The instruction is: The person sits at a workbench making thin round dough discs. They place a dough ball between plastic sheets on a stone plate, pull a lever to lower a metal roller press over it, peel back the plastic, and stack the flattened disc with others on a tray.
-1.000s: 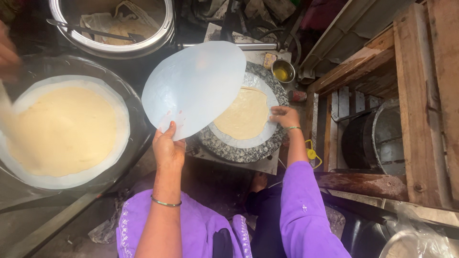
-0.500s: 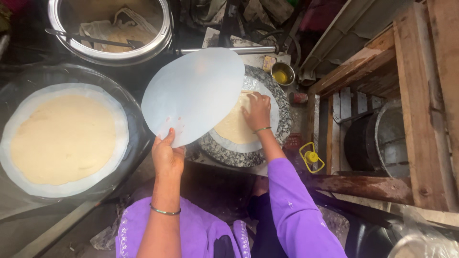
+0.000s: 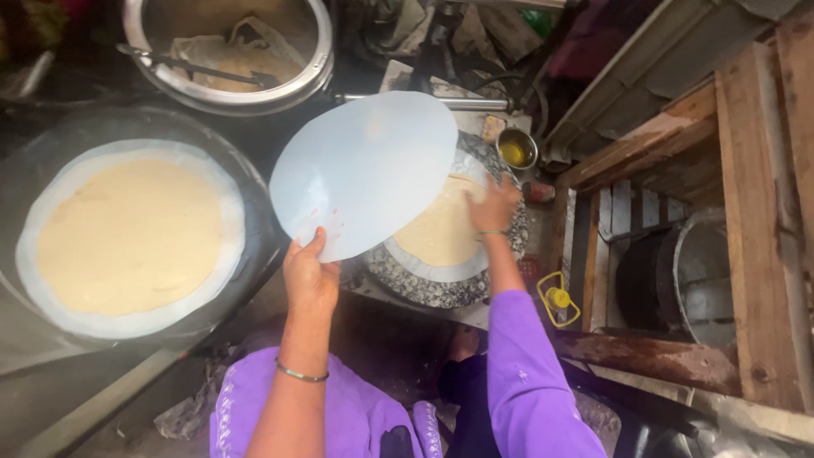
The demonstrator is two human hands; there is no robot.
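Near the middle of the view, the left hand (image 3: 309, 276) is closed on the lower edge of a thin, pale blue round sheet (image 3: 365, 174), with the thumb on top, and it holds the sheet lifted and tilted above the work area. Under the right part of this sheet lies a flat round of dough (image 3: 441, 229) on another pale sheet, and both rest on a speckled grey round board (image 3: 424, 288). The right hand (image 3: 493, 206) lies on the right edge of the dough; it is blurred, so I cannot tell how far the fingers are open, and it does not seem to hold anything. Both arms wear purple sleeves, and the left wrist has a thin bangle (image 3: 301, 373). At the left, a wide dark griddle (image 3: 263, 229) carries a bigger round flatbread (image 3: 127, 237). Just beyond the board stands a small metal cup (image 3: 517, 148) with yellow oil. At the top, a large steel pot (image 3: 225, 51) is partly in view.
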